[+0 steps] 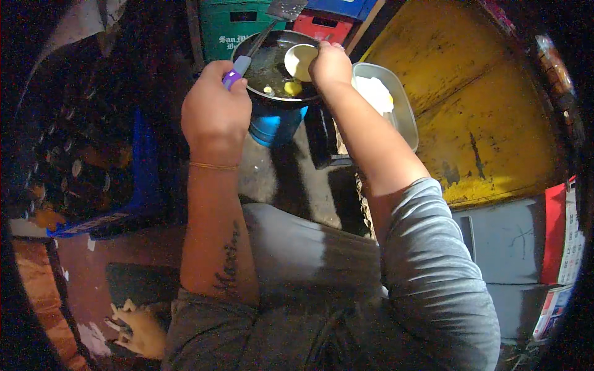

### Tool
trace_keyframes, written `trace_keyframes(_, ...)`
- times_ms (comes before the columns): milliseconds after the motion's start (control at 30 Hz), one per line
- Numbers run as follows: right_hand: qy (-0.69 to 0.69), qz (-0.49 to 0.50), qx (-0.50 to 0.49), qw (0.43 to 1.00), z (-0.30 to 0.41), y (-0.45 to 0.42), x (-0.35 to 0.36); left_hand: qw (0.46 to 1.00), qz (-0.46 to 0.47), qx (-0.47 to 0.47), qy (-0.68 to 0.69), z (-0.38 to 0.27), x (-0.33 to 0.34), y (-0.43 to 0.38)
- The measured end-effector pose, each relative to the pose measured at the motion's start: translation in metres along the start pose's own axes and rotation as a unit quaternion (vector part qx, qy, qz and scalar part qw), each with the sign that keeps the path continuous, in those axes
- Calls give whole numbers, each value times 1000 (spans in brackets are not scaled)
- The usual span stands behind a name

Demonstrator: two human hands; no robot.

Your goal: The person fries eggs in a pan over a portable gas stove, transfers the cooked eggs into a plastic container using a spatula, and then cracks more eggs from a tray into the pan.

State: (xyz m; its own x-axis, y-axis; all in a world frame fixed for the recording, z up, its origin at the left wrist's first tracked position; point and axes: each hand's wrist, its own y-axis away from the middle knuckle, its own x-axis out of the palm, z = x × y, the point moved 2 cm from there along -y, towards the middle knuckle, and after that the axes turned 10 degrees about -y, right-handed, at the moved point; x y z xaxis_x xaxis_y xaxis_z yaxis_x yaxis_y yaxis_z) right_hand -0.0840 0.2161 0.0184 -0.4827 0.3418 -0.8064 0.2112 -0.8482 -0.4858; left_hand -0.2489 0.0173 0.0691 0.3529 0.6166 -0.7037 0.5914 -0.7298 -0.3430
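Note:
My left hand (216, 104) grips the purple and grey handle of a spatula (241, 64), whose metal blade points up past the far rim of a dark frying pan (267, 58). My right hand (332, 65) holds a small pale round cup or bowl (299, 60) tilted over the pan. Near the pan's close side lies a yellow piece of food (292, 88), with a smaller pale bit (268, 90) beside it. Right of the pan stands a translucent plastic container (403, 102) with white food (373, 95) inside, partly behind my right forearm.
A blue cylindrical object (274, 125) is below the pan. Behind it stand a green plastic crate (222, 23) and a red crate (325, 27). A worn yellow panel (478, 111) fills the right side. At lower left is a light brown animal (141, 331), partly visible.

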Motion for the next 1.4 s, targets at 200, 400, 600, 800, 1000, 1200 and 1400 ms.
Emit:
trace_keyframes(200, -21, -41, -65, 997, 5, 7, -21, 1000, 19, -4, 1, -5, 0, 3)
trace_keyframes(400, 11, -100, -151, 983, 27, 29, -45, 999, -21, 44, 3, -4, -2, 9)
trace_keyframes(600, -268, -42, 290, 918, 1, 33, -59, 993, -13, 121, -6, -13, -1, 13)
trace_keyframes(800, -453, 107, 376, 801, -99, 51, -126, 992, 27, 126, 16, -23, 10, 13)
trace_keyframes(1000, -174, 52, 297, 938, -271, 165, -239, 990, 24, 129, 41, -13, 20, 19)
trace_keyframes(1200, 22, 55, 439, 897, -388, 318, -238, 986, 31, 164, 4, -48, 28, 32)
trace_keyframes(1400, 21, 54, 472, 880, -405, 380, -217, 987, 51, 149, 10, -72, 20, 51)
